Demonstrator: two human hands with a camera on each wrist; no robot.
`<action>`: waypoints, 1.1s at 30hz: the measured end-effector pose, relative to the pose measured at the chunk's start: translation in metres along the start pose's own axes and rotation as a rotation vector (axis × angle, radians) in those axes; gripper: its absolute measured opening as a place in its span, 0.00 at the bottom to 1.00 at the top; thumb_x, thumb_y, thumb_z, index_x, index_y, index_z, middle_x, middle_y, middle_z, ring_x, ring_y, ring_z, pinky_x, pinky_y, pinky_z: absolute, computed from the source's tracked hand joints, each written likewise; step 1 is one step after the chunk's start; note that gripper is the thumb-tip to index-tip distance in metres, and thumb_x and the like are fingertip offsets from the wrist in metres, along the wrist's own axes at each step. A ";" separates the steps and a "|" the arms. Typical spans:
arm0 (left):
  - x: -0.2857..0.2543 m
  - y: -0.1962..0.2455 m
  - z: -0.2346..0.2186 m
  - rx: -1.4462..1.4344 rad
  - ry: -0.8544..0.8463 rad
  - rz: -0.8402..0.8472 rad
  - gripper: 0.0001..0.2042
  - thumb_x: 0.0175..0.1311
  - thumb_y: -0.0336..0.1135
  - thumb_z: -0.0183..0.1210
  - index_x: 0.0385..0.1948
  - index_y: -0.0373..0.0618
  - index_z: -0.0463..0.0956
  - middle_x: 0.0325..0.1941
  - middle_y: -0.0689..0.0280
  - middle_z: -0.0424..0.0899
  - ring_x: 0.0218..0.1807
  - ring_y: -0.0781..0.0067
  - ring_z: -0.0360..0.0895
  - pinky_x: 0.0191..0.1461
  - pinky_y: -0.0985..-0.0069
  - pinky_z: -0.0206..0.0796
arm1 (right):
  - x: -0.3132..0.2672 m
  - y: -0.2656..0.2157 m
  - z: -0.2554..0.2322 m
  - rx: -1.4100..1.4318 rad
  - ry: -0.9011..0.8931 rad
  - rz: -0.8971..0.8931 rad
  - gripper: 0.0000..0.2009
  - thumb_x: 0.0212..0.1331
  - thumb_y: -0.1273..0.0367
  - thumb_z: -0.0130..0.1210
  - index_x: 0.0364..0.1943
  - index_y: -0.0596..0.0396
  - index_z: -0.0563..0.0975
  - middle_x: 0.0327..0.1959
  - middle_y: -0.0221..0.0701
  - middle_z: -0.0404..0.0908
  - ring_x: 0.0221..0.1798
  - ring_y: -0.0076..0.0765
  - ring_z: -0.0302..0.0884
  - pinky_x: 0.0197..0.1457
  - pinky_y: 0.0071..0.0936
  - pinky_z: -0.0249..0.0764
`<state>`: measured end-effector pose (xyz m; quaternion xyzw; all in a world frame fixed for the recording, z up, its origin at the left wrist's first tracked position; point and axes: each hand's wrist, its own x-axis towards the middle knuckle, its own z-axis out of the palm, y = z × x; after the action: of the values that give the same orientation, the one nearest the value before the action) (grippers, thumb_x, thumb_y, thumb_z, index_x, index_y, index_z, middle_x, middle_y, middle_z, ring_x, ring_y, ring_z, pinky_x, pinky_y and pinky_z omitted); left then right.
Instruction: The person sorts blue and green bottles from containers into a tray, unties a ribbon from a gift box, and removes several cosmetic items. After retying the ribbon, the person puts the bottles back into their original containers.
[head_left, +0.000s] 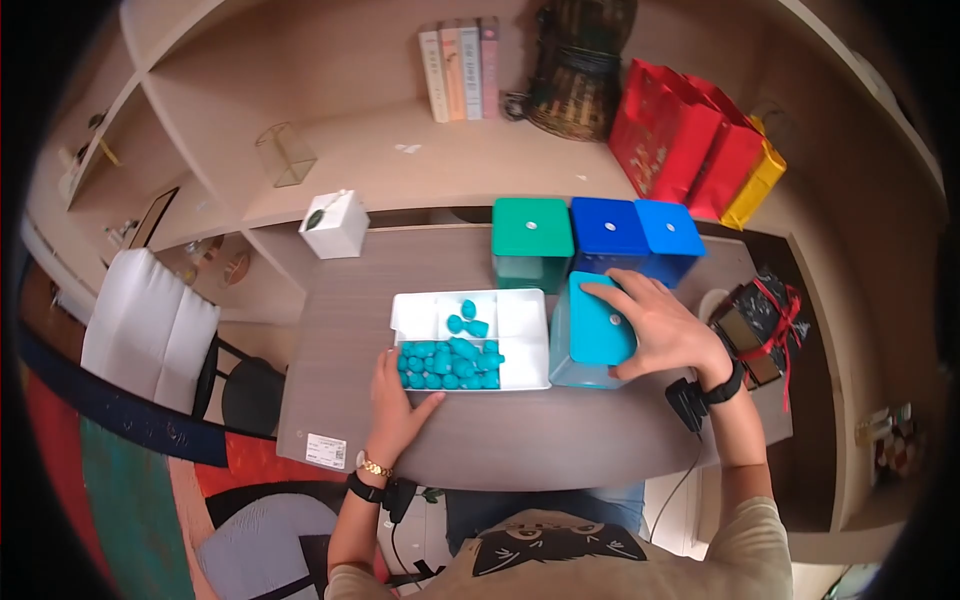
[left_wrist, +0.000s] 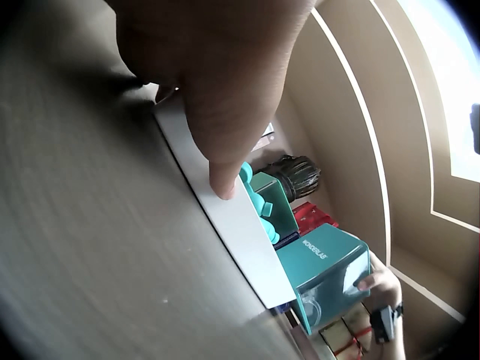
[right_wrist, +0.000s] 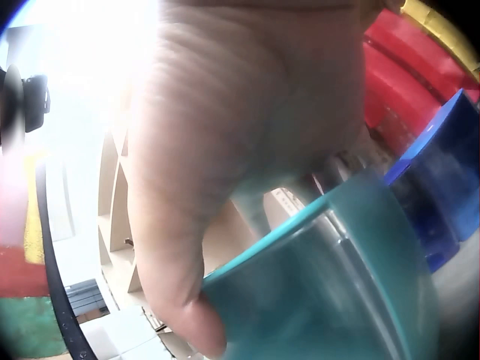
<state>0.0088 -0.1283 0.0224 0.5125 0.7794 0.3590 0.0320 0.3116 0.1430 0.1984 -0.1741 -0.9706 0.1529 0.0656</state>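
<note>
In the head view a white divided tray (head_left: 524, 340) holds many teal pieces (head_left: 452, 366) in its front compartment and a few small ones behind. The left hand (head_left: 398, 408) grips the tray's front left corner, thumb along the front wall; the left wrist view shows the thumb on the white wall (left_wrist: 251, 251). Right of the tray stands a clear box with a teal lid (head_left: 600, 335). The right hand (head_left: 662, 325) spans that lid, thumb at its near edge and fingers at the far edge. In the right wrist view the thumb presses the box's teal side (right_wrist: 300, 300).
Behind the tray stand a green-lidded box (head_left: 532, 228) and two blue-lidded boxes (head_left: 610, 227). A white cube (head_left: 336, 226) is at the back left. Right of the teal box lies a black bundle with red ribbon (head_left: 768, 318). Red bags (head_left: 665, 130) and books (head_left: 460, 70) stand on the shelf.
</note>
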 end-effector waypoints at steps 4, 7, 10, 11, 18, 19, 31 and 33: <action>0.003 0.047 -0.010 0.221 0.112 0.048 0.43 0.56 0.43 0.74 0.70 0.37 0.59 0.75 0.42 0.59 0.75 0.36 0.58 0.75 0.46 0.53 | -0.012 0.011 0.003 -0.023 0.023 -0.036 0.52 0.28 0.59 0.73 0.71 0.44 0.68 0.65 0.51 0.68 0.70 0.61 0.64 0.71 0.49 0.60; -0.003 0.085 -0.010 0.071 0.138 0.123 0.35 0.59 0.38 0.72 0.67 0.40 0.66 0.73 0.47 0.64 0.73 0.41 0.62 0.75 0.50 0.56 | -0.017 0.025 0.013 -0.067 0.024 -0.050 0.53 0.26 0.59 0.74 0.72 0.44 0.67 0.66 0.51 0.68 0.71 0.61 0.64 0.71 0.51 0.60; -0.004 0.118 0.006 -0.227 -0.080 0.213 0.29 0.61 0.33 0.69 0.64 0.41 0.70 0.70 0.51 0.67 0.69 0.48 0.68 0.73 0.55 0.61 | -0.015 0.031 0.021 -0.059 -0.002 -0.013 0.54 0.25 0.59 0.74 0.72 0.44 0.67 0.68 0.53 0.66 0.72 0.62 0.62 0.73 0.56 0.57; -0.002 0.128 0.018 -0.338 -0.132 0.210 0.29 0.61 0.31 0.69 0.64 0.40 0.69 0.69 0.52 0.68 0.68 0.50 0.69 0.73 0.56 0.63 | -0.015 0.034 0.023 -0.040 0.006 -0.024 0.54 0.27 0.59 0.75 0.72 0.44 0.67 0.69 0.53 0.65 0.73 0.62 0.62 0.74 0.59 0.56; 0.016 0.164 0.084 -0.638 -0.240 0.176 0.30 0.63 0.27 0.67 0.67 0.39 0.66 0.66 0.54 0.68 0.68 0.57 0.70 0.71 0.61 0.66 | -0.050 0.016 0.023 0.063 0.279 0.057 0.46 0.44 0.59 0.75 0.71 0.54 0.66 0.73 0.51 0.62 0.75 0.63 0.59 0.77 0.55 0.57; 0.017 0.164 0.088 -0.662 -0.239 0.152 0.30 0.63 0.25 0.67 0.67 0.40 0.66 0.67 0.55 0.67 0.69 0.59 0.69 0.74 0.60 0.65 | -0.060 0.009 0.026 0.153 0.332 0.126 0.44 0.47 0.59 0.74 0.71 0.56 0.66 0.73 0.51 0.62 0.75 0.62 0.59 0.76 0.52 0.59; 0.015 0.170 0.096 -0.708 -0.238 0.123 0.32 0.63 0.23 0.66 0.70 0.38 0.64 0.65 0.58 0.68 0.69 0.63 0.70 0.73 0.63 0.67 | -0.103 0.000 0.111 0.719 0.675 0.481 0.28 0.60 0.71 0.67 0.66 0.59 0.73 0.50 0.37 0.79 0.54 0.36 0.81 0.58 0.33 0.81; 0.014 0.173 0.093 -0.703 -0.232 0.126 0.32 0.63 0.22 0.65 0.71 0.38 0.64 0.63 0.58 0.69 0.67 0.64 0.71 0.72 0.65 0.69 | -0.103 0.000 0.112 0.695 0.659 0.469 0.30 0.59 0.73 0.66 0.68 0.57 0.73 0.49 0.37 0.78 0.52 0.35 0.81 0.58 0.32 0.82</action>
<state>0.1749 -0.0307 0.0606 0.5544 0.5667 0.5455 0.2721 0.3878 0.0758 0.0850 -0.3933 -0.7257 0.4130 0.3848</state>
